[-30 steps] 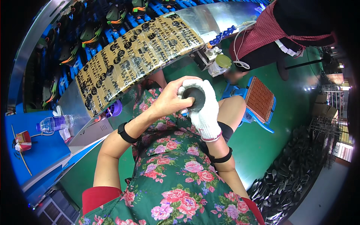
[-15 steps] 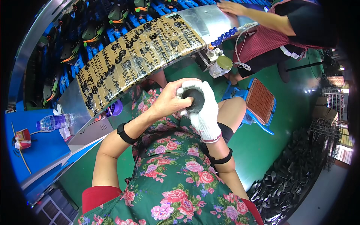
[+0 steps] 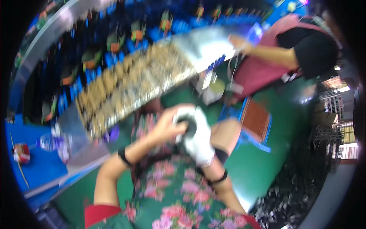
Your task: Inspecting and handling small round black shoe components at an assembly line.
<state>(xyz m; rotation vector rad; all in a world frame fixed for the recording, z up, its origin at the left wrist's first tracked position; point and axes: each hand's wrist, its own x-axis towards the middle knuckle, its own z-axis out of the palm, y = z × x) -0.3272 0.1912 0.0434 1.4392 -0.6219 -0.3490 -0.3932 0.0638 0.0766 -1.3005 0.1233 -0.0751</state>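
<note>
Both my hands meet in front of my floral apron (image 3: 167, 183), around a dark round piece (image 3: 190, 123). Its exact kind is blurred. My right hand (image 3: 200, 141), in a white knit glove, wraps the piece from the right and below. From the left comes my bare left hand (image 3: 166, 125), its thumb pressed onto the dark face and its fingers along the far side. Part of the piece is hidden by the thumb and the glove.
Ahead is a bench with a taped cardboard sheet (image 3: 133, 82); dark shoes (image 3: 138, 32) line the rack behind. A co-worker (image 3: 255, 72) reaches over the metal top at right. A blue-framed stool (image 3: 256, 122), a heap of dark flat pieces (image 3: 286, 202) and a plastic bottle (image 3: 51, 142) stand around.
The whole view has shifted and is smeared by motion. My hands sit lower in it, still around the dark piece with the thumb on its face.
</note>
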